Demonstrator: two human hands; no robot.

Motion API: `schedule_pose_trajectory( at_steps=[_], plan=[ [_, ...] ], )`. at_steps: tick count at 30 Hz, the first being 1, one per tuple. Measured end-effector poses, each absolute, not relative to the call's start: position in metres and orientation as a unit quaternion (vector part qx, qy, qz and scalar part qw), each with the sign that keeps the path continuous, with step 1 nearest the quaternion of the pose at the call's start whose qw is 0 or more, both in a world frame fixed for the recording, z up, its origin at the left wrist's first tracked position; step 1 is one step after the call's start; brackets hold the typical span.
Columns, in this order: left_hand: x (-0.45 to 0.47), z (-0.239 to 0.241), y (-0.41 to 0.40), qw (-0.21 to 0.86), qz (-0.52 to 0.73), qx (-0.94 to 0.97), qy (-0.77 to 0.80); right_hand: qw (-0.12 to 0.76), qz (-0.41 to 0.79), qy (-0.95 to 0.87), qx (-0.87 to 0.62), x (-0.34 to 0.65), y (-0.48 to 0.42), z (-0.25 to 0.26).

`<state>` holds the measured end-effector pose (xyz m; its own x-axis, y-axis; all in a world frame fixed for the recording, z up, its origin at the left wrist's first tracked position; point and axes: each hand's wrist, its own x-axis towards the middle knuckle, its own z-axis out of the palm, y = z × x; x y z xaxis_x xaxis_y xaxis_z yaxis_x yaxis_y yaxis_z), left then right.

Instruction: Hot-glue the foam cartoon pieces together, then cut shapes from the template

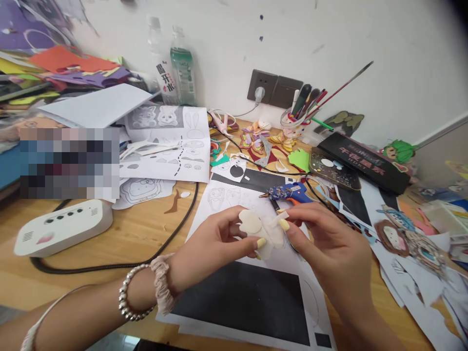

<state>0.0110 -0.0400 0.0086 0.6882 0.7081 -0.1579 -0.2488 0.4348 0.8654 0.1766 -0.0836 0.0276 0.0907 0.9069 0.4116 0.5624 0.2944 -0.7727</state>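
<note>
Sitting btwn left hand (215,248) & right hand (329,243): cream cutout (256,225)

The cutout (252,223) sits between my left fingers (239,243) and my right fingers (302,219), pinched from both sides above a printed sheet (237,302) lying on the surface (146,229). Just behind my right fingers lies the glue gun (288,192). To the left rests a small device (62,226) — a cable (109,266) curves in front of it. At the back, two bottles (177,63) stand against the wall, a socket (274,87) to their right and a pen cup (292,124) before it — right of that lies a long box (365,163).
</note>
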Motion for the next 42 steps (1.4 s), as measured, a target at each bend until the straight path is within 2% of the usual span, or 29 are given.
schedule_pose_trajectory(
  at_steps=[5, 13, 22, 28, 42],
  plan=[
    [0.009, 0.008, -0.040, 0.803, 0.290, 0.444, 0.271, 0.480, 0.107, -0.659, -0.569, 0.172, -0.083, 0.026],
    [0.009, 0.007, -0.039, 0.800, 0.287, 0.450, 0.273, 0.388, -0.059, -0.710, -0.584, 0.173, -0.087, 0.028],
    [0.008, 0.007, -0.039, 0.792, 0.280, 0.467, 0.277, 0.359, -0.128, -0.745, -0.548, 0.176, -0.086, 0.025],
    [0.009, 0.007, -0.039, 0.777, 0.281, 0.485, 0.287, 0.349, -0.226, -0.761, -0.499, 0.175, -0.082, 0.026],
    [0.007, 0.005, -0.037, 0.768, 0.264, 0.500, 0.301, 0.307, -0.226, -0.809, -0.447, 0.181, -0.086, 0.022]
  ],
)
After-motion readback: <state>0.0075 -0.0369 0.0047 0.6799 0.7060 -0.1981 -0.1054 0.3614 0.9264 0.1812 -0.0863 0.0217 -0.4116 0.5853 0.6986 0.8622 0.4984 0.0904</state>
